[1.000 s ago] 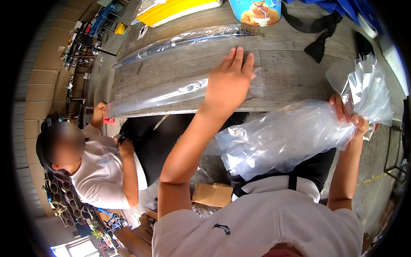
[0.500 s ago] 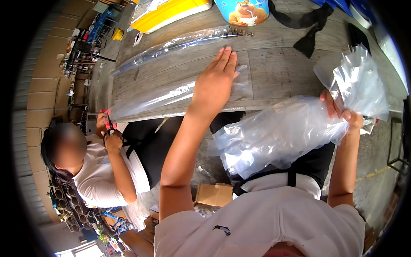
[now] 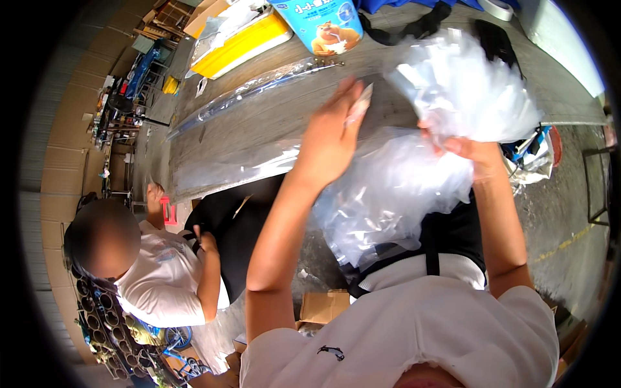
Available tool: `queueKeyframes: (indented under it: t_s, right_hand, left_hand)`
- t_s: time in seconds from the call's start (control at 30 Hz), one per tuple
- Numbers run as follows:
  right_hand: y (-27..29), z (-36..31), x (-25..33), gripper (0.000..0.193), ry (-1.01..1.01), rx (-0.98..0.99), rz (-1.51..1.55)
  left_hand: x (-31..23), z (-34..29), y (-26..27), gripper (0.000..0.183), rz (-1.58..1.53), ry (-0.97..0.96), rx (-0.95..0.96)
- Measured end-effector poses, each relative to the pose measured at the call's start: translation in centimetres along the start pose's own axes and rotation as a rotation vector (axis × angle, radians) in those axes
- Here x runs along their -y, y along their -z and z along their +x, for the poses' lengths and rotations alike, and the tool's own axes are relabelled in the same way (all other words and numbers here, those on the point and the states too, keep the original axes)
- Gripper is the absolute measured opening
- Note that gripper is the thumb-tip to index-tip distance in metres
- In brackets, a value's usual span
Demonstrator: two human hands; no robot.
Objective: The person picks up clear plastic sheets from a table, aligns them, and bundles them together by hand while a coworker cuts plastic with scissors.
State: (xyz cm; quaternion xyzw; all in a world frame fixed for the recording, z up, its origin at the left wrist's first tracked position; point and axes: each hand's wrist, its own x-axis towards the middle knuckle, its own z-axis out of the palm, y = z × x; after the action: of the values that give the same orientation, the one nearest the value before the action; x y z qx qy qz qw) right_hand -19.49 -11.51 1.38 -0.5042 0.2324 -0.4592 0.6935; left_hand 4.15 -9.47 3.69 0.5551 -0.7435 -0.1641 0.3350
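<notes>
My right hand [image 3: 471, 152] is closed round the gathered middle of a bundle of clear plastic bags [image 3: 401, 191]. The bundle's crumpled end fans out above that hand, over the table, while the longer part hangs across my lap. Slightly smeared by motion, my left hand [image 3: 326, 139] is raised over the table edge with its fingers stretched out. Beside it a flat clear plastic sleeve [image 3: 239, 165] lies along the near edge. Farther back rests a long, narrow clear bag [image 3: 239, 97] with thin rods or springs poking from its right end.
At the back stand a yellow box [image 3: 242, 55] and a blue tub [image 3: 323, 29] with a cartoon bear. A black strap [image 3: 414, 29] lies right of them. A co-worker [image 3: 171, 281] sits at the left, beside a red object [image 3: 169, 211]. A cardboard box [image 3: 323, 306] is on the floor.
My right hand has brought the bag bundle up and left over the table. My left hand stays over the near edge. The co-worker's hands have moved apart, and the scissors no longer show.
</notes>
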Motion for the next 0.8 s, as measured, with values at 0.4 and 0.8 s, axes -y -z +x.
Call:
queueKeyframes:
  t_s: [0.4, 0.8]
  right_hand:
    - [-2.6, -0.4, -1.3, 0.059, -0.080, 0.041, 0.157]
    - [2.1, 0.7, 0.5, 0.029, 0.004, 0.026, 0.143]
  left_hand:
    - [-8.7, -0.4, -1.3, 0.048, 0.611, -0.238, -0.180]
    - [-0.8, -15.8, -0.5, 0.065, -0.244, 0.463, 0.342]
